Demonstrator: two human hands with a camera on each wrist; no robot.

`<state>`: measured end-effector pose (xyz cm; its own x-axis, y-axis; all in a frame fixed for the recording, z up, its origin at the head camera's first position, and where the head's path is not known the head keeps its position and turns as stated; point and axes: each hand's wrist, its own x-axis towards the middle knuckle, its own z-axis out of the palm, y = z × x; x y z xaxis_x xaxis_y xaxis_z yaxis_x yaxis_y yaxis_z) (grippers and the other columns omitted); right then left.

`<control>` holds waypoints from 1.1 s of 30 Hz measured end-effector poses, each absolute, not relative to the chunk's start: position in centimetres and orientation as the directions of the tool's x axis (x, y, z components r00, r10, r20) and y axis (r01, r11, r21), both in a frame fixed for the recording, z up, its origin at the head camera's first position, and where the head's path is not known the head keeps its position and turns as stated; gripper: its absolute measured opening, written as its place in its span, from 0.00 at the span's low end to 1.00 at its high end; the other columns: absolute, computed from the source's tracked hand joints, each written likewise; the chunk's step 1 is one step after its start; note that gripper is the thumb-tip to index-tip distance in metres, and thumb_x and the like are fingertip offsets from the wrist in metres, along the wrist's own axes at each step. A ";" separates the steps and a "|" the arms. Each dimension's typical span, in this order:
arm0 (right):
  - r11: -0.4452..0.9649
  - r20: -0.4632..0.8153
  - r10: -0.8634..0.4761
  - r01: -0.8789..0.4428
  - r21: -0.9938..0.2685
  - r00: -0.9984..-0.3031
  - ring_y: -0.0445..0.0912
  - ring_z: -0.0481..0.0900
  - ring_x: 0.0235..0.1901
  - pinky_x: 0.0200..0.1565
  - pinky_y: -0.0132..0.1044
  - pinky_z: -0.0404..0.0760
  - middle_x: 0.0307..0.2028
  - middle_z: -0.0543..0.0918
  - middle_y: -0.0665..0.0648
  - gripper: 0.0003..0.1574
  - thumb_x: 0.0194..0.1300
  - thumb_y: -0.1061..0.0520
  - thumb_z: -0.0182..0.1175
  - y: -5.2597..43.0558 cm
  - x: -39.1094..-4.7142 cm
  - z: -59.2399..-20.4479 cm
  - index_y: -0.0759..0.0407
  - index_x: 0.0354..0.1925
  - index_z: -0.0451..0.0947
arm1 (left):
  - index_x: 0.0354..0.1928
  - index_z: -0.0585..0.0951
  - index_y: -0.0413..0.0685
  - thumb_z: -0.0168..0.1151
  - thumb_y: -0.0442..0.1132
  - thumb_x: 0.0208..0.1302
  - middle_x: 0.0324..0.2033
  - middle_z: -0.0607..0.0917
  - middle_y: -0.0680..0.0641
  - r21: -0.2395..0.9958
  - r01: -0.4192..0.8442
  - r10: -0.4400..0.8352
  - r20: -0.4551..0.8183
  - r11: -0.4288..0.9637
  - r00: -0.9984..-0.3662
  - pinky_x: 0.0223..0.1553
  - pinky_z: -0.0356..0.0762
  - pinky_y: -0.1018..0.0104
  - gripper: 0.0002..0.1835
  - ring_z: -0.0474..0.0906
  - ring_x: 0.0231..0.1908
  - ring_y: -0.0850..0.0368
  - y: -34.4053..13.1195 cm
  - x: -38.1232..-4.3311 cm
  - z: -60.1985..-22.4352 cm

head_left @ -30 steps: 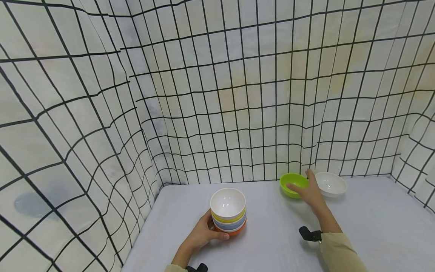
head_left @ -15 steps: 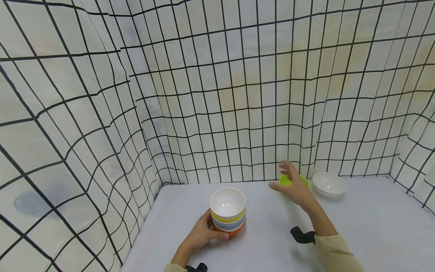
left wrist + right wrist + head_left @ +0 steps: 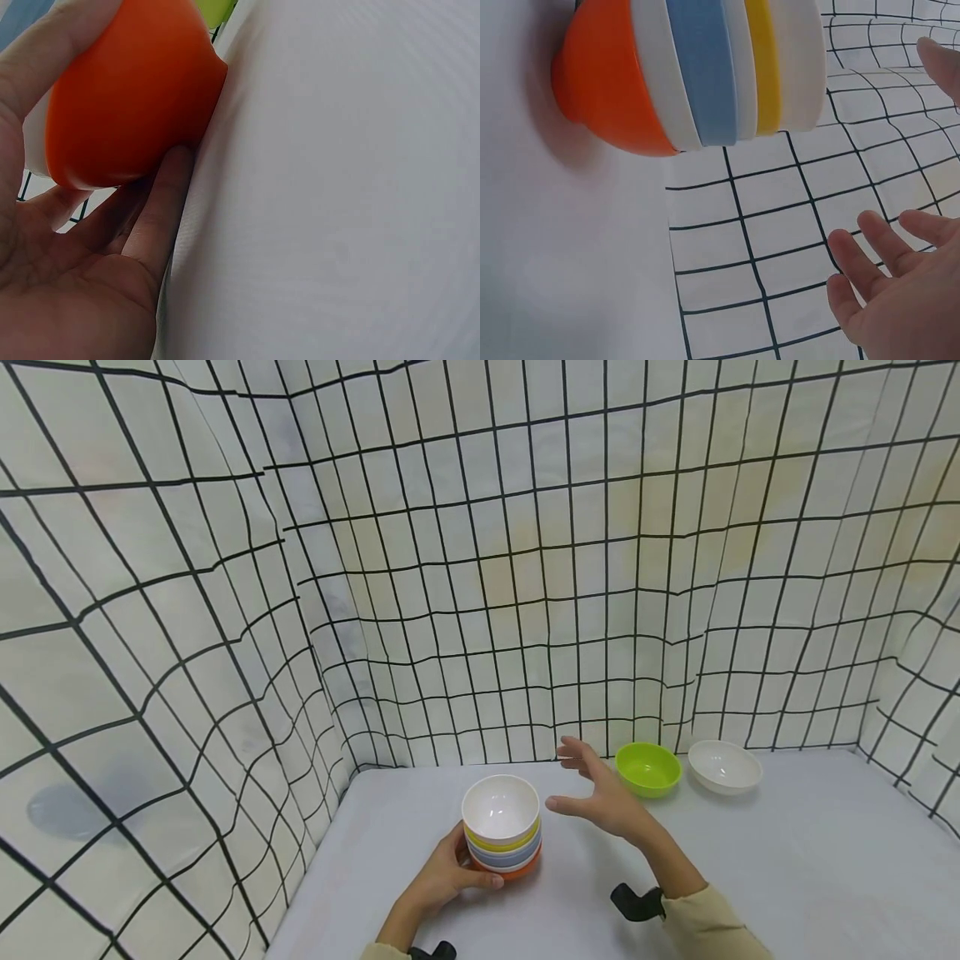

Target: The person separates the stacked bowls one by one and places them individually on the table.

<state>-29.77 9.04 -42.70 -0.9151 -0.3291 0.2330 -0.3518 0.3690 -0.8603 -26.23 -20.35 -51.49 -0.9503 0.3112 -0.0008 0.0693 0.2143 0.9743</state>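
Observation:
A stack of nested bowls (image 3: 501, 810) stands upright on the table, white on top, with yellow, blue and white bands below and an orange bowl (image 3: 139, 97) at the bottom. My left hand (image 3: 442, 881) grips that orange bowl from the left, thumb in front and fingers around its far side. To the right of the stack, my right hand (image 3: 611, 802) hovers with fingers spread and holds nothing. The right wrist view has the stack's side in full, apart from the fingers (image 3: 862, 266). Behind the right hand sits a green bowl (image 3: 648, 768).
Right of the green bowl is a white bowl (image 3: 725, 767), near the table's back edge. A white cloth with black grid lines (image 3: 480, 568) walls the table (image 3: 825, 860) at the back and both sides.
My right hand has moved left and nearer from over the green bowl toward the stack, with nothing in it. The left hand and the bowls have stayed in place.

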 end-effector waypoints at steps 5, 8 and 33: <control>0.352 0.196 -0.380 -0.337 -0.873 -0.904 0.58 0.65 0.74 0.76 0.63 0.62 0.74 0.67 0.56 0.61 0.57 0.45 0.76 7.9 -29.3 -43.1 0.44 0.79 0.52 | 0.76 0.63 0.51 0.84 0.42 0.47 0.69 0.75 0.43 0.972 0.072 0.310 -0.001 0.226 -0.951 0.75 0.64 0.39 0.54 0.69 0.72 0.40 -20.3 -26.2 -51.4; 0.340 0.173 -0.408 -0.325 -0.882 -0.896 0.58 0.63 0.75 0.75 0.65 0.62 0.74 0.66 0.57 0.62 0.56 0.45 0.76 7.2 -29.1 -43.5 0.44 0.79 0.52 | 0.76 0.63 0.52 0.84 0.42 0.47 0.69 0.76 0.44 0.972 0.061 0.305 -0.012 0.226 -0.952 0.76 0.63 0.39 0.54 0.69 0.72 0.40 -20.3 -26.2 -51.4; 0.301 0.169 -0.423 -0.314 -0.900 -0.890 0.59 0.63 0.74 0.72 0.72 0.62 0.74 0.66 0.58 0.66 0.51 0.41 0.79 3.8 -28.4 -46.7 0.53 0.78 0.55 | 0.76 0.63 0.52 0.83 0.38 0.49 0.69 0.75 0.44 0.971 0.086 0.312 0.012 0.222 -0.950 0.74 0.68 0.42 0.53 0.72 0.70 0.43 -20.3 -26.0 -51.0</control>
